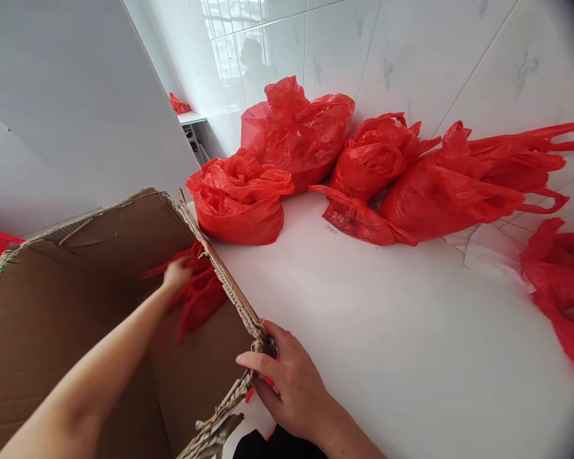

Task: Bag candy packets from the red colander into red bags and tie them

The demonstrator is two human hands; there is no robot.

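Note:
My left hand (pixel 176 274) reaches down into an open brown cardboard box (pixel 76 280) at the lower left and is closed on a red plastic bag (pixel 201 296) inside it. My right hand (pixel 291 382) rests on the box's torn near corner, thumb hooked over the ragged edge and fingers curled. A bit of red shows under that hand; I cannot make out what it is.
Several stuffed red plastic bags (pixel 296 131) lie along the white tiled wall at the back of the white counter (pixel 387 331). Another red bag (pixel 564 287) sits at the right edge. A white panel (pixel 76 95) rises behind the box.

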